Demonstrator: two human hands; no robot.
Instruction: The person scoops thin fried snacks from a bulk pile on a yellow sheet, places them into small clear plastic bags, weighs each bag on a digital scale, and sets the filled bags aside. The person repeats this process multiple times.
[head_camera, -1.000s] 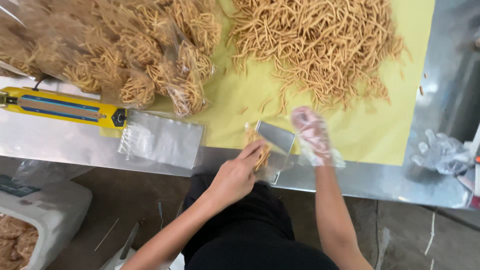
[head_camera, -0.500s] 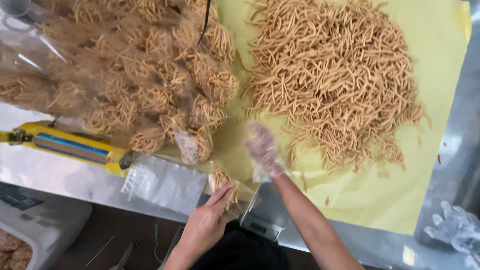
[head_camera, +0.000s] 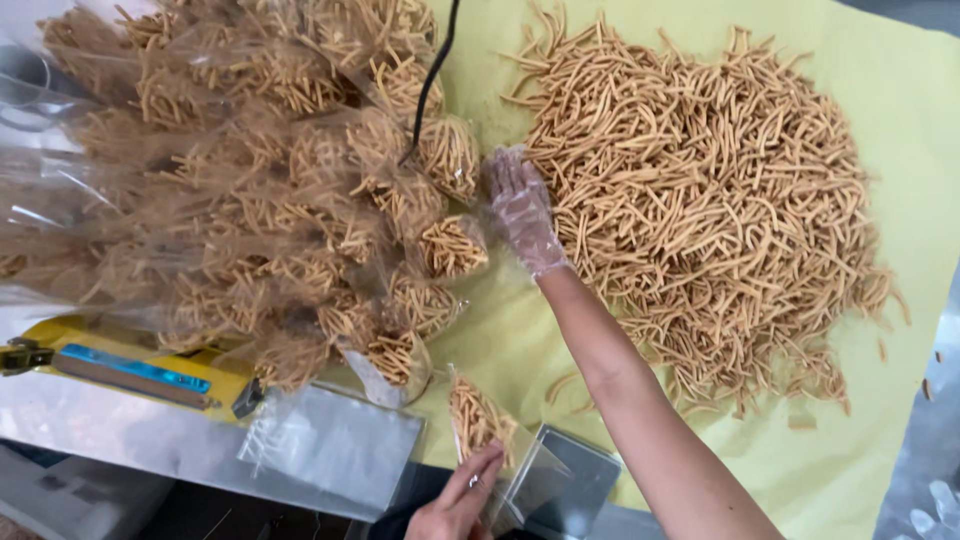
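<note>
Fried snack sticks (head_camera: 700, 210) lie in a broad loose heap on the yellow-green sheet (head_camera: 900, 90), filling its right half, strands pointing every way with no common axis. Left of it, a large pile of filled clear bags (head_camera: 250, 180) covers the sheet's other side, so much of the bagging looks done, while the big heap suggests plenty left. Below the bags a yellow heat sealer (head_camera: 130, 370) rests on the metal table (head_camera: 100, 440), with a stack of empty clear bags (head_camera: 340, 450) just beside it. The right hand (head_camera: 520, 210), in a thin clear glove, lies flat with fingers apart and extended at the heap's left edge, touching the sticks but clamped on nothing. The left hand (head_camera: 455, 505), bare, pinches the partly filled bag (head_camera: 480, 420) at the sheet's near edge; its long axis runs up from the hand, tilted slightly left, sticks roughly lengthwise inside.
</note>
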